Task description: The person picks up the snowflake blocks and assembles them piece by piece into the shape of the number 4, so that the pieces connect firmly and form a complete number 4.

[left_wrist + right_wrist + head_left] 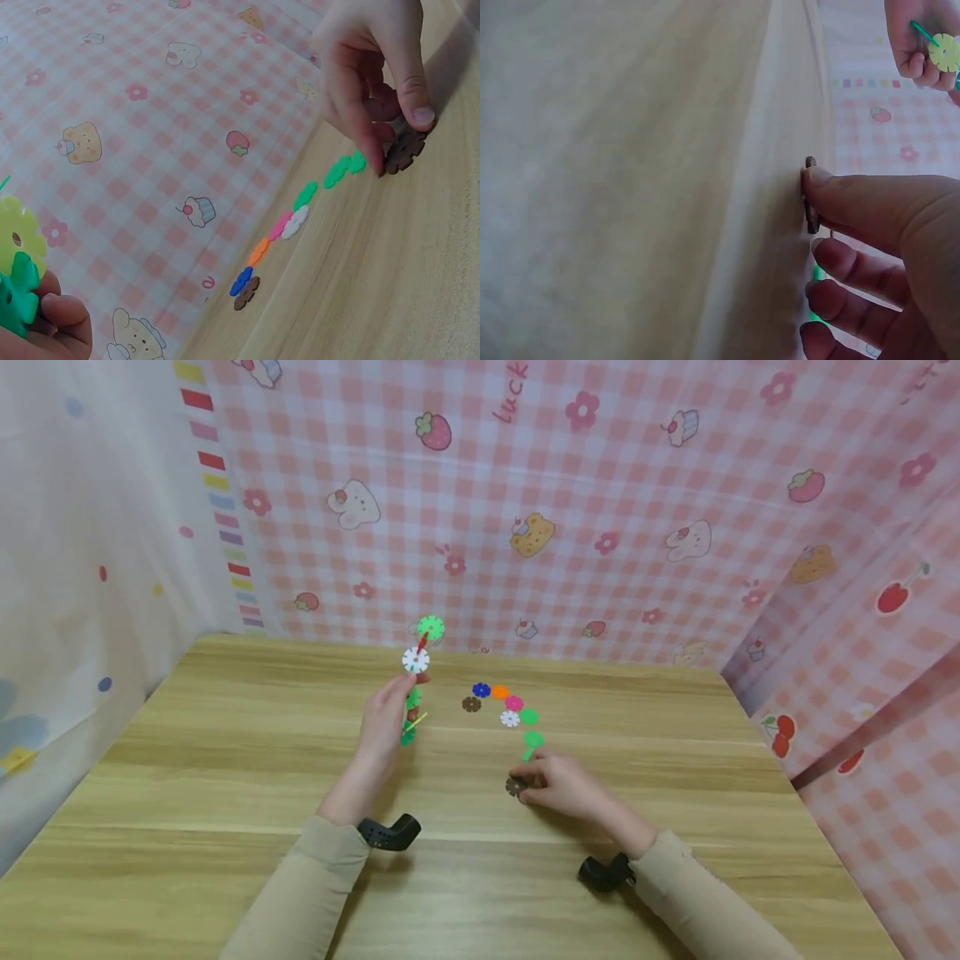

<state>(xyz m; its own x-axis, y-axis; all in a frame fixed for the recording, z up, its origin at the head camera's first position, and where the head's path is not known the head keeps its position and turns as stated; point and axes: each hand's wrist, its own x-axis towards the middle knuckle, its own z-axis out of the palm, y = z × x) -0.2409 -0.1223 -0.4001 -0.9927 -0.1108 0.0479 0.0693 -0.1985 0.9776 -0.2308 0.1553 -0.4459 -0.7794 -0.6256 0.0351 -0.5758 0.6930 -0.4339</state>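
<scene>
My left hand (381, 718) grips a chain of notched plastic discs, raised over the left part of the table. Above the fingers rise a white disc (416, 660), a red disc (423, 643) seen edge-on and a bright green disc (431, 627). Below them hang further pieces, among them a yellow disc (15, 234) and a green disc (18, 296); the palm hides part of the chain. Low over the table, my right hand (564, 783) pinches a single brown notched disc (514, 787) between thumb and fingers. In the right wrist view this brown disc (812, 196) appears edge-on.
Loose discs lie in a curved row on the wooden table (465, 885): brown (471, 704), blue (482, 691), orange (500, 692), pink (513, 702), white (510, 719) and several green (528, 717). A pink checked cloth (480, 527) hangs behind the table's far edge.
</scene>
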